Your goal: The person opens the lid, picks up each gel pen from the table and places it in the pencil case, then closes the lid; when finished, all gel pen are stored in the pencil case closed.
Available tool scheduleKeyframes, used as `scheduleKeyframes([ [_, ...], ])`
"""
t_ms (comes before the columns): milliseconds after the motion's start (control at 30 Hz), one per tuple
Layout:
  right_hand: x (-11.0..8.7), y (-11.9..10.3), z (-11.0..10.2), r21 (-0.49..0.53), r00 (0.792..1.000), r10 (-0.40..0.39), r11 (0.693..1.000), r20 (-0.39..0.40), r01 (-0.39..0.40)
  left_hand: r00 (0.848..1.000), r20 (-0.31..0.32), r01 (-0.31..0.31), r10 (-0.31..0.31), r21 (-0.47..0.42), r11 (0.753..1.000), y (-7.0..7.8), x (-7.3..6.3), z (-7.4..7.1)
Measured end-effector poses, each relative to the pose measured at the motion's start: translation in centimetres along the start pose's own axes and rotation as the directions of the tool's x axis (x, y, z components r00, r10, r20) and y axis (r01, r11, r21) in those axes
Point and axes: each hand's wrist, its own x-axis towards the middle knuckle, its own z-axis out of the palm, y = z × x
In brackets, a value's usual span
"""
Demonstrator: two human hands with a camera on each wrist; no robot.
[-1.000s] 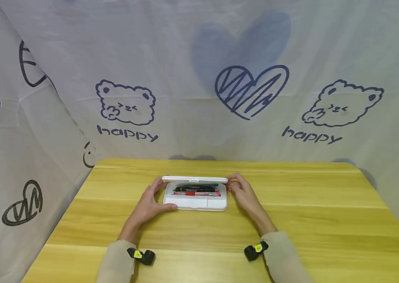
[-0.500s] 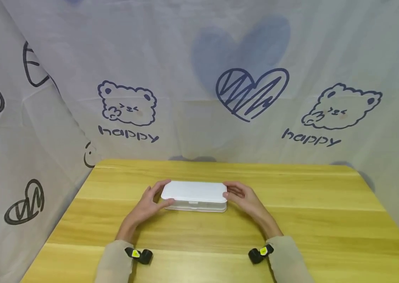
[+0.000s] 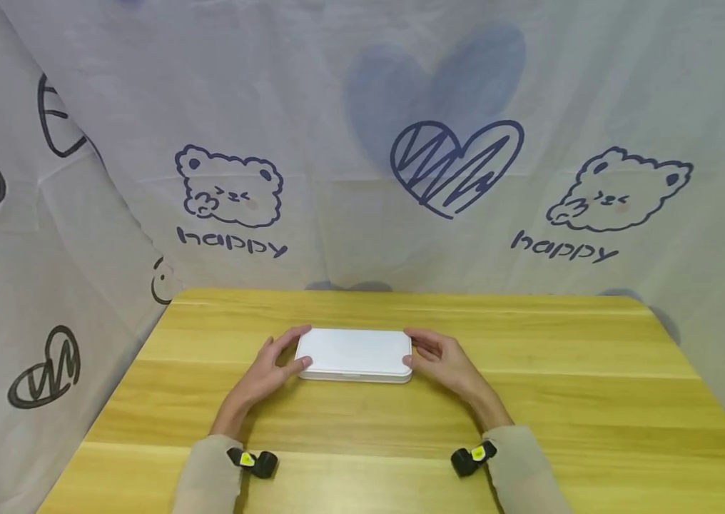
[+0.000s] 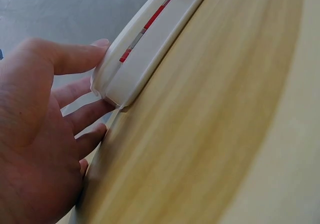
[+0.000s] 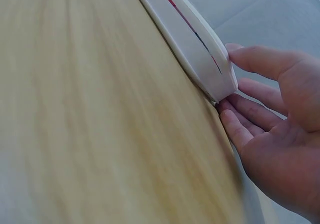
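Note:
A white pencil case point(image 3: 355, 351) lies on the wooden table, its lid lowered over the base. Through a thin gap under the lid, a red pen point(image 4: 150, 24) shows in the left wrist view. My left hand point(image 3: 266, 368) grips the case's left end, thumb on the lid's near corner and fingers around the side. At the opposite end my right hand point(image 3: 449, 364) holds the case likewise, its thumb point(image 5: 262, 59) against the lid edge and the fingertips low by the table. The lid hides most of what is inside.
The yellow wood-grain table point(image 3: 362, 435) runs back to a hanging white cloth point(image 3: 350, 178) printed with bears and hearts. More of that cloth hangs along the left side. Each sleeve carries a small black wrist camera point(image 3: 265, 465).
The pencil case's lid has swung down toward me, from standing raised with pens showing inside to lying over the base. My right thumb has moved from behind the lid onto its near right corner.

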Motion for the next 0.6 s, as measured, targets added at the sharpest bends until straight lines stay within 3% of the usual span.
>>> scheduleKeyframes([
  [300,0.13,0.28,0.46,0.002,1.000,0.007,1.000,0.010,-0.007,1.000,0.016,0.002,-0.002,0.023,1.000,-0.80,-0.36,-0.16],
  [600,0.12,0.40,0.50,-0.024,1.000,-0.009,1.000,0.022,0.009,1.000,0.012,0.026,-0.027,0.058,0.998,-0.69,-0.63,-0.10],
])
